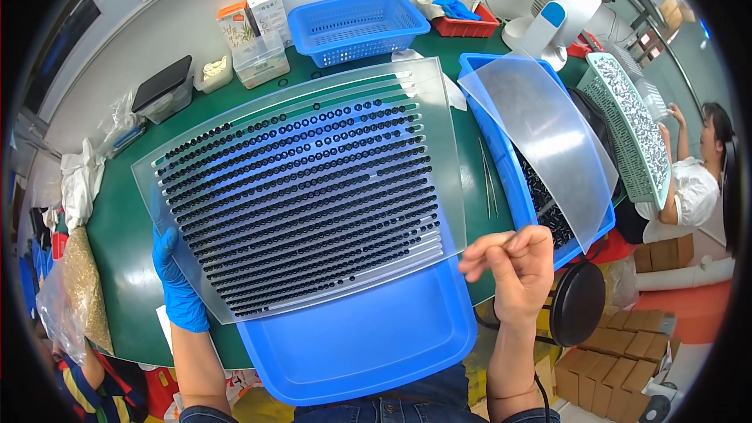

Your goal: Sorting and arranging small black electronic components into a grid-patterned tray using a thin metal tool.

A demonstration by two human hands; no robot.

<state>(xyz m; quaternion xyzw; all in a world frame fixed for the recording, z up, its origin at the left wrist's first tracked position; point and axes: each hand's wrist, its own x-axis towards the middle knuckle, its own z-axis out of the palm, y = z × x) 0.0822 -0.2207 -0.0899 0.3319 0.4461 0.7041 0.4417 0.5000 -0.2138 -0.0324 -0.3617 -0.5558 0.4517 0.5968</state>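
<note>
Gloved left hand has the clear slotted board by its left edge; right hand half-curled near the lower-right corner, can't tell if it's pinching anything

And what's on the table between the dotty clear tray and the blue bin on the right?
Thin metal tweezers and, farther back, something white, in the head view.

The green table bears a blue basket, a red basket, a black-lidded box and tweezers.
</note>
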